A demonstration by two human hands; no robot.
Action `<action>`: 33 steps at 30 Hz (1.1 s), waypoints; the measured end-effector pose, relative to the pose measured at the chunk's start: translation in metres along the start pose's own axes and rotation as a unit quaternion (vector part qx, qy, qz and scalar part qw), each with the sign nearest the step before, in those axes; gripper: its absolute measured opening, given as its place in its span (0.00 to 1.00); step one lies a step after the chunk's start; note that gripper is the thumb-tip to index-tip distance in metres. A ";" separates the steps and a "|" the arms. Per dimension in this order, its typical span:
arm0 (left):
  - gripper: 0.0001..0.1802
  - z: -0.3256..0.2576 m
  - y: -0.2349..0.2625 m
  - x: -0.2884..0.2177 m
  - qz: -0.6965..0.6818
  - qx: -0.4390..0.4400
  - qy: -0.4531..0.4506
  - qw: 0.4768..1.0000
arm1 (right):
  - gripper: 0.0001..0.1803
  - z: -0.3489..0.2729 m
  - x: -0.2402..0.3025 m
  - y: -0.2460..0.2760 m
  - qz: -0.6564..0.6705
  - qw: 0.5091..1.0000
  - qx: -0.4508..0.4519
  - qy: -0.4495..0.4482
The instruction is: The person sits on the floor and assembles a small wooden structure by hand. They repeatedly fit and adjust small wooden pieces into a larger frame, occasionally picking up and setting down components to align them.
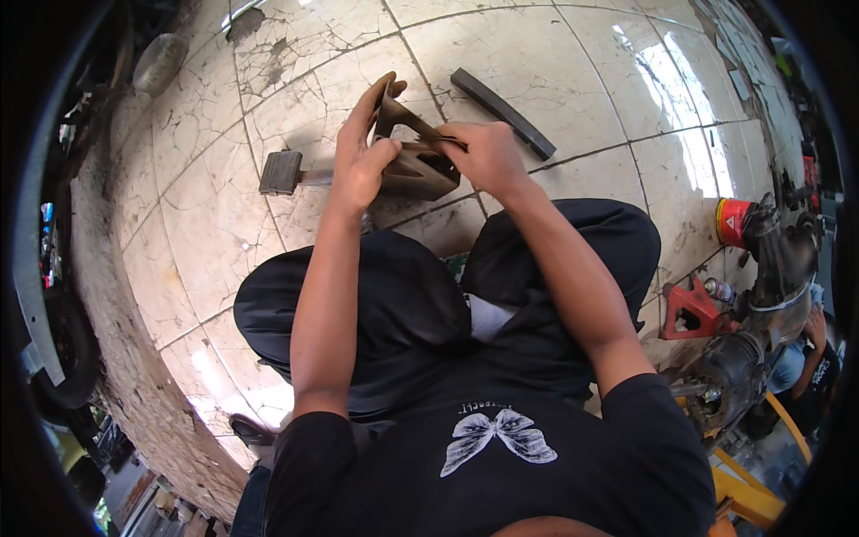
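Between my two hands is a brown, worn piece of bent sheet metal (413,183) with an open, angular hollow. My left hand (361,168) holds its left side, thumb pressed on the near part and fingers reaching up along the raised flap. With fingers curled round its upper right edge, my right hand (490,157) grips the same piece; some fingertips are hidden behind it. Just left of it a hammer with a blocky dark head (282,173) lies on the floor, part of its handle hidden by my left hand. Beyond my right hand rests a dark straight metal bar (504,114).
Cracked cream floor tiles (192,219) spread around my crossed legs. At the right stand a red can (733,222), a red stand (689,309) and greasy machine parts (729,367); another person (805,358) is behind them. A rough ledge (121,358) runs along the left.
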State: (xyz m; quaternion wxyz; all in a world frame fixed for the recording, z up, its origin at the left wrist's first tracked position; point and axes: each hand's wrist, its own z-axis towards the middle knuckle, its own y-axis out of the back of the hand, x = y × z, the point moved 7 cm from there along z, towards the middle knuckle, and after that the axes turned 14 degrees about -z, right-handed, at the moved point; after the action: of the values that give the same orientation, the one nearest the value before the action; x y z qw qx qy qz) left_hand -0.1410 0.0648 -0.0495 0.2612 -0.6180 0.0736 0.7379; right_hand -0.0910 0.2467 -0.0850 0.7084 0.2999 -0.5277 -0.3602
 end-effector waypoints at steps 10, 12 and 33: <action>0.52 -0.001 -0.003 0.004 -0.009 -0.010 0.035 0.999 | 0.07 -0.014 0.005 0.042 -0.006 0.994 -0.083 -0.074; 0.52 -0.001 -0.003 0.003 -0.007 -0.008 0.030 1.000 | 0.07 -0.012 0.011 0.030 0.022 0.996 -0.070 -0.050; 0.53 0.000 -0.003 0.006 0.000 -0.017 0.040 0.999 | 0.13 0.012 0.007 -0.001 0.004 0.998 0.016 -0.066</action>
State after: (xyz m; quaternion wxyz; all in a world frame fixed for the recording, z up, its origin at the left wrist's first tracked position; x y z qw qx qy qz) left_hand -0.1401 0.0694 -0.0542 0.2475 -0.6516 0.0713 0.7135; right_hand -0.1018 0.2400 -0.0792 0.6687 0.2845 -0.5802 -0.3678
